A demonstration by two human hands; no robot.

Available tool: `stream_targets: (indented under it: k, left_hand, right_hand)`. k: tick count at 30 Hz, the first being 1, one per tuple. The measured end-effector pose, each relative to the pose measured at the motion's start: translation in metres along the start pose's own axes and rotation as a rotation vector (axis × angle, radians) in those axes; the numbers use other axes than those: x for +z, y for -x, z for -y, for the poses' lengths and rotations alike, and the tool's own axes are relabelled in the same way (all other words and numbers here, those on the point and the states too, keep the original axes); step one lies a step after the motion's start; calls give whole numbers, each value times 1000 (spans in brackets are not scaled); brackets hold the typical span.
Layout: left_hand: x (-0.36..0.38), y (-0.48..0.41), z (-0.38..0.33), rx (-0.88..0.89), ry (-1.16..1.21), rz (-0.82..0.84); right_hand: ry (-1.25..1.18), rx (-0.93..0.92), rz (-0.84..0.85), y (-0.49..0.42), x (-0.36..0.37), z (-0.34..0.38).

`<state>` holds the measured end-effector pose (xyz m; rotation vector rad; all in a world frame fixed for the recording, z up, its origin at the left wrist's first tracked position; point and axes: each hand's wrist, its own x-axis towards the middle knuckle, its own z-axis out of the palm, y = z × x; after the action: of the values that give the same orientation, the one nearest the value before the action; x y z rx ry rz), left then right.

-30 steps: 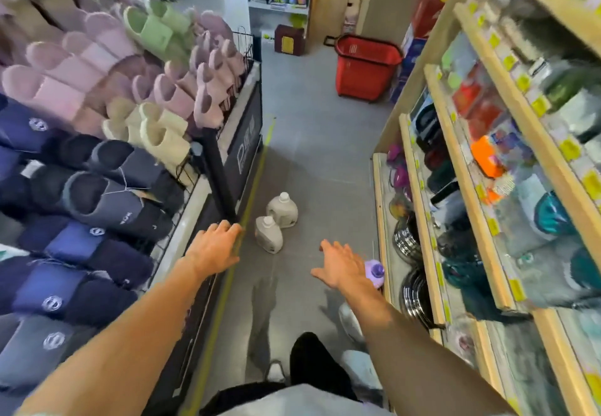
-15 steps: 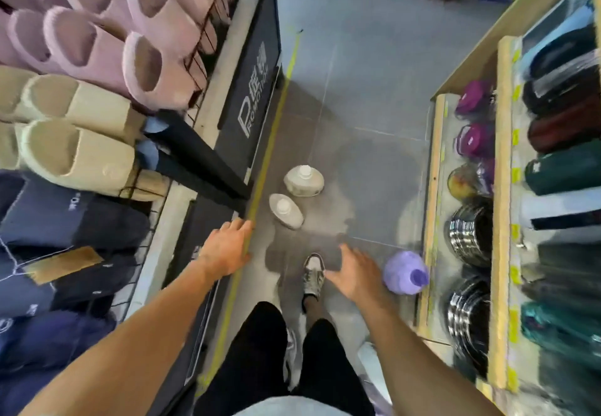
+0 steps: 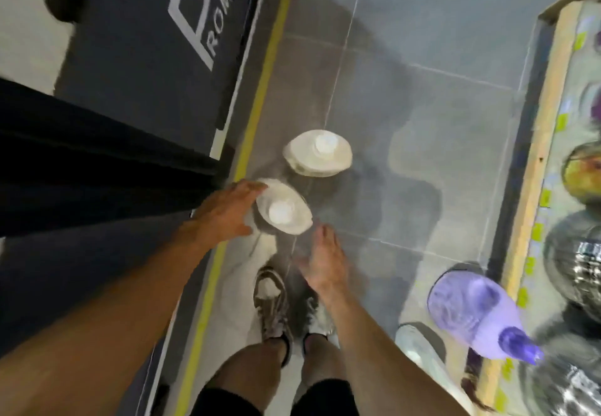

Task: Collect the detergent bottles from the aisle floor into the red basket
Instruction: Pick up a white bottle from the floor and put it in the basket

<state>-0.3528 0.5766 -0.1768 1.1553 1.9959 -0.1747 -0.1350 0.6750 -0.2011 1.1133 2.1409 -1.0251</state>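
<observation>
Hovering over grey floor tiles [image 3: 422, 42], yellow line [image 3: 260, 97] — left hand [image 3: 224, 214], right hand [image 3: 323, 263] spread, empty, flanking white bottle [image 3: 284, 211].

Grey tiled floor [image 3: 422, 32], yellow floor line [image 3: 261, 90], dark lettered display base [image 3: 136, 68] left, wooden shelf edge [image 3: 540, 155] right

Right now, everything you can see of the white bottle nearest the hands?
Seen from above, the near bottle is off-white, plastic-looking, oval-bodied, round white cap on, upright on the grey tile floor by the yellow line. A second white bottle stands just beyond, apart. The left hand, open, overlaps its edge; blur hides whether it touches. The right hand is short of it.
</observation>
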Motion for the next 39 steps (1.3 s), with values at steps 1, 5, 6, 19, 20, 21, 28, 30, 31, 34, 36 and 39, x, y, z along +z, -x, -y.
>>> stream_targets:
  k: [1, 5, 6, 19, 20, 21, 28, 30, 31, 34, 36, 39]
  left_hand:
    - [15, -24, 10, 30, -11, 2]
    - [58, -96, 34, 171, -64, -10]
    - [64, -107, 36, 206, -71, -33]
    - [40, -45, 13, 130, -183, -116]
    - [25, -20, 3, 111, -157, -110]
    - [8, 9, -7, 91, -132, -112]
    - [-154, 247, -93, -28, 74, -204]
    - [-191, 315, -116, -60, 136, -256]
    - [-204, 346, -126, -71, 160, -277]
    - [-231, 420, -148, -104, 217, -366]
    - [-237, 457, -158, -137, 221, -455]
    - [-233, 502, -169, -228, 221, -554]
  right_hand:
    - [-21, -13, -12, -24, 19, -5]
    - [-125, -56, -88, -88, 75, -20]
    - [-166, -65, -123, -97, 85, -22]
    - [-65, -302, -77, -83, 29, -15]
    - [-41, -306, -34, -59, 11, -5]
    - [-16, -312, 8, -34, -9, 6]
    - [174, -470, 121, 185, -208, 120]
    - [242, -539, 85, 248, -251, 149]
    - [265, -562, 66, 275, -267, 161]
    - [353, -658, 52, 335, -299, 190]
    - [413, -745, 64, 360, -314, 209]
    - [465, -882, 118, 390, -330, 237]
